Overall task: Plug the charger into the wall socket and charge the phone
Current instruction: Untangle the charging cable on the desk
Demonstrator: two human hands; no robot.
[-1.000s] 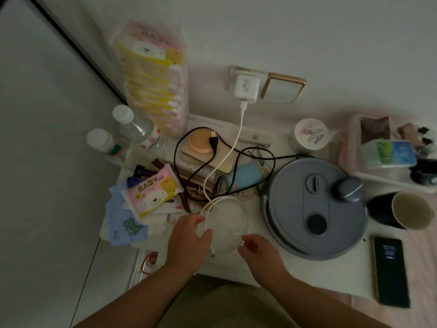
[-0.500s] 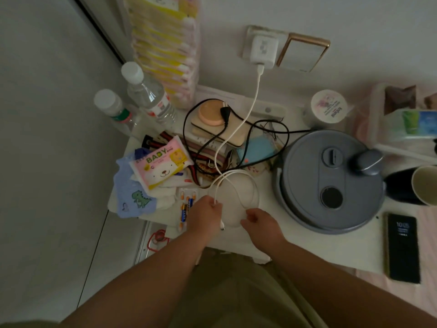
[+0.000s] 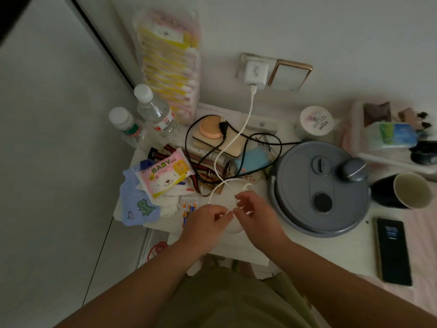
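Note:
The white charger (image 3: 255, 72) sits plugged into the wall socket (image 3: 246, 59) above the small white table (image 3: 243, 254). Its white cable (image 3: 246, 119) hangs down over the clutter and ends in loose loops near the table's front. My left hand (image 3: 205, 226) and my right hand (image 3: 257, 216) meet over those loops, fingertips pinched on the cable between them. The cable's free plug is hidden by my fingers. The black phone (image 3: 392, 253) lies face up with its screen lit at the far right, well away from both hands.
A round grey appliance (image 3: 319, 188) fills the table's right side, a dark cup (image 3: 402, 190) beyond it. Black cords, a baby wipes pack (image 3: 165, 176), two water bottles (image 3: 156, 112), batteries and a tall tissue stack (image 3: 170, 65) crowd the left and back.
My hands have closed together on the cable loops, and the right hand has lifted toward the left. The camera view has shifted slightly; the charger stays in the socket.

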